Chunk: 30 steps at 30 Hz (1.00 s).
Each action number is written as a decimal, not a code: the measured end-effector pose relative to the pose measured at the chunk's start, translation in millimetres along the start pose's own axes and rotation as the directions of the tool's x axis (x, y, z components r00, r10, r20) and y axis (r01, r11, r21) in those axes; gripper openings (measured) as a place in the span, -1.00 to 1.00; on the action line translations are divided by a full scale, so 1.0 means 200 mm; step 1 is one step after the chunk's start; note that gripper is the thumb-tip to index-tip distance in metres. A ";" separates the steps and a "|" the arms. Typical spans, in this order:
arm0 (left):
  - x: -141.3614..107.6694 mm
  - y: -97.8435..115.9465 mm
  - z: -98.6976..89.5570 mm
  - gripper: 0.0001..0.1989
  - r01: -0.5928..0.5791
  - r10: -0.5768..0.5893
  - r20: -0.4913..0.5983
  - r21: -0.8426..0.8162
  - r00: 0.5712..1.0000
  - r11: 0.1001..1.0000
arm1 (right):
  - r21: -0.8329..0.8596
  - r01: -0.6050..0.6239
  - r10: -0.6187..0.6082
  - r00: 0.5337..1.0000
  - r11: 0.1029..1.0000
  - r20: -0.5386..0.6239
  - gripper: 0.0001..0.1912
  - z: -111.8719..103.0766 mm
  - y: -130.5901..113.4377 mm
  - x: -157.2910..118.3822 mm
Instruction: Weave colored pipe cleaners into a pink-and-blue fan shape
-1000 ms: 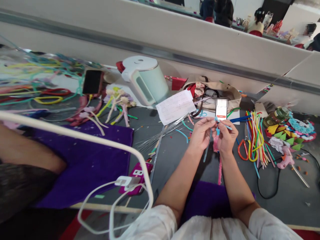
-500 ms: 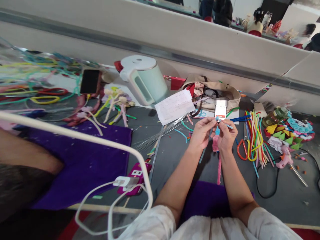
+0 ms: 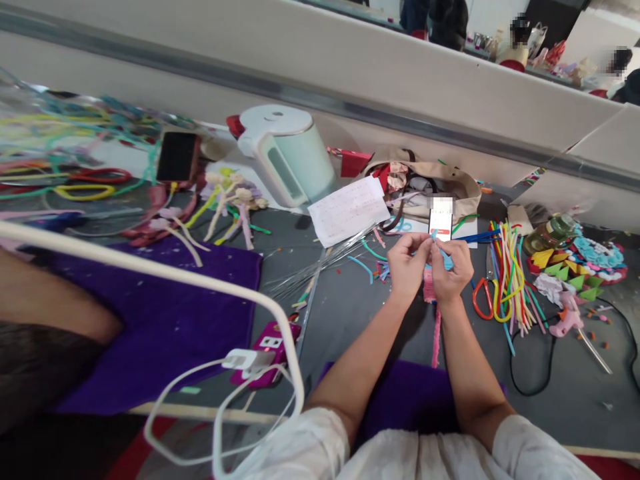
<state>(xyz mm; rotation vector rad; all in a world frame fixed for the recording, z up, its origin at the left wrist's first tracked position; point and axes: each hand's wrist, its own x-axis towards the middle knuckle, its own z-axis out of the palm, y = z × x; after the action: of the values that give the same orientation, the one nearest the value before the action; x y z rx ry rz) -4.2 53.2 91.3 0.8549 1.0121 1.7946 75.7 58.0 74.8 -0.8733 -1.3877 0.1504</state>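
My left hand [image 3: 406, 268] and my right hand [image 3: 453, 270] meet with their fingertips pinched together. Between them is a light blue pipe cleaner [image 3: 434, 235], whose short end sticks up above the thumbs; the rest is hidden by my fingers. Under my right hand a pink fuzzy strip [image 3: 429, 288] lies on the table, with a long pink piece [image 3: 436, 340] running toward me. Just beyond my fingers stands a phone [image 3: 441, 217] with a lit screen. Cut pipe cleaner bits [image 3: 384, 271] lie left of my left hand.
Right of my hands lie scissors [image 3: 483, 298], a pipe cleaner bundle [image 3: 515, 287] and a pink glue gun [image 3: 569, 317] with a black cord. A kettle [image 3: 295, 157], paper sheet [image 3: 349, 212] and cloth bag [image 3: 463, 187] stand behind. A white tube [image 3: 200, 283] crosses the left foreground.
The blue pipe cleaner's end that pointed right across my right fingers no longer shows there; a short end now points up. My hands have drawn closer together.
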 end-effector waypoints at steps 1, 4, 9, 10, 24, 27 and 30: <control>0.00 0.00 0.00 -0.78 -0.015 0.015 -0.006 0.011 1.000 1.000 | -0.016 0.025 -0.025 1.000 1.000 0.011 -0.92 0.00 0.00 0.00; -0.01 -0.01 0.01 -0.73 0.006 -0.006 -0.004 -0.044 1.000 0.999 | -0.028 0.005 -0.004 1.000 1.000 0.013 -0.93 0.00 -0.01 0.00; -0.03 0.01 0.03 -0.68 0.205 -0.176 0.127 -0.272 0.976 0.940 | 0.216 -0.315 0.326 0.945 0.924 -0.015 -0.88 0.02 -0.06 -0.01; -0.03 0.02 0.03 -0.68 0.247 -0.209 0.154 -0.300 0.966 0.921 | 0.279 -0.377 0.394 0.919 0.883 -0.006 -0.87 0.02 -0.07 -0.01; 0.03 0.08 -0.03 -0.73 0.652 -0.495 0.457 -0.296 0.739 0.698 | 0.606 -0.743 0.758 0.561 0.283 0.333 -0.82 0.01 -0.04 0.09; 0.04 0.06 -0.04 -0.71 0.641 -0.487 0.457 -0.285 0.744 0.712 | 0.597 -0.763 0.762 0.534 0.247 0.366 -0.81 0.01 -0.02 0.08; 0.04 0.05 -0.04 -0.70 0.648 -0.486 0.475 -0.276 0.734 0.710 | 0.596 -0.766 0.753 0.536 0.242 0.383 -0.82 0.01 -0.01 0.08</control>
<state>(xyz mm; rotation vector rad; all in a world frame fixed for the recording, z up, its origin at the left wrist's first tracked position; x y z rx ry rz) -17.8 54.9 97.8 0.4842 0.5141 1.1702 77.4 66.5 87.6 -0.7800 -0.6359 1.4115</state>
